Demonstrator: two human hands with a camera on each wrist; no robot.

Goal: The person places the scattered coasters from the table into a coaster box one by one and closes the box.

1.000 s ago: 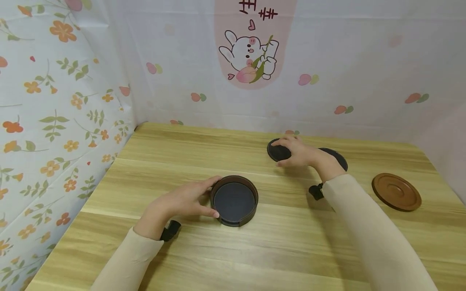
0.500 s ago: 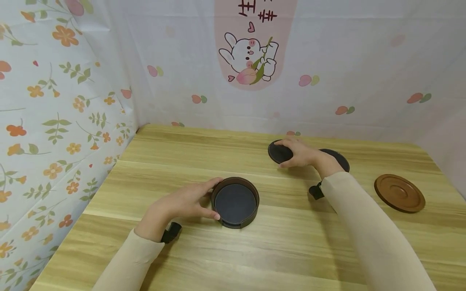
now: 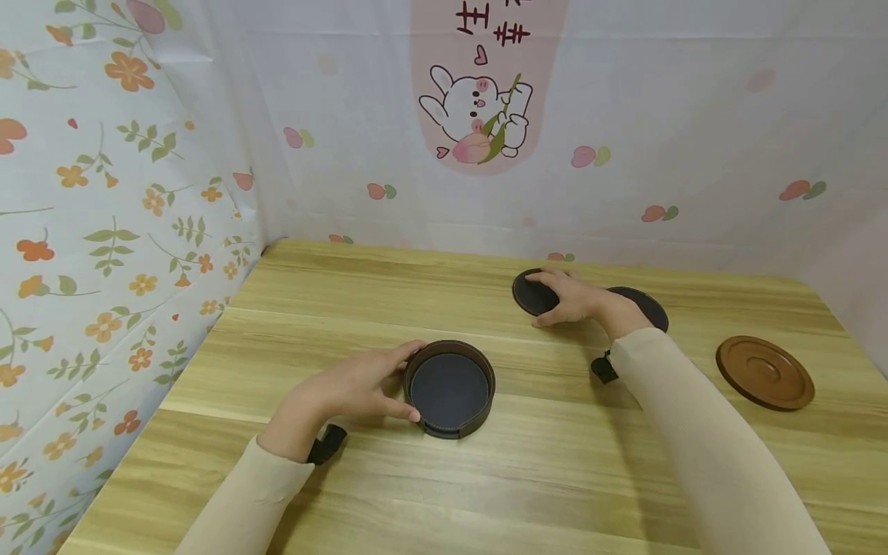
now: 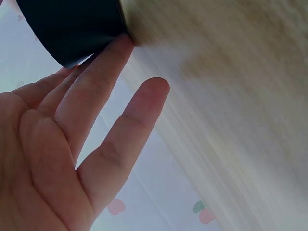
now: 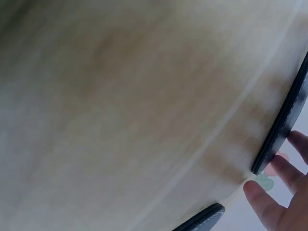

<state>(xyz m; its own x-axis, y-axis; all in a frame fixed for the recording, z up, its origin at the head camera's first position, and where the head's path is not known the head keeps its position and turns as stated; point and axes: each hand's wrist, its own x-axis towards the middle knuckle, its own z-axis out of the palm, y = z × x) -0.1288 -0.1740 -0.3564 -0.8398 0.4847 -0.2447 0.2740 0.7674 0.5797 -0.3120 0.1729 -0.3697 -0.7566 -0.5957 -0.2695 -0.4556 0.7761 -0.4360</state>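
The black coaster (image 3: 534, 296) is laid flat at the far side of the table (image 3: 555, 462). Thin, it is judged light, stiff and hardly fragile, its stitched face only mildly slippery; it is best pinched by opposite edges. Over it the right hand's (image 3: 572, 298) fingers are spread, ungripping; by the left hand's (image 3: 361, 383) extended fingers the round holder (image 3: 479, 420) is touched. Compared with the earlier frame, coaster and holder are left unmoved; only the view is slightly shifted.

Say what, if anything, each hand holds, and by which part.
No grip shows: left hand touches the coaster holder's outer wall; right hand touches one black coaster.
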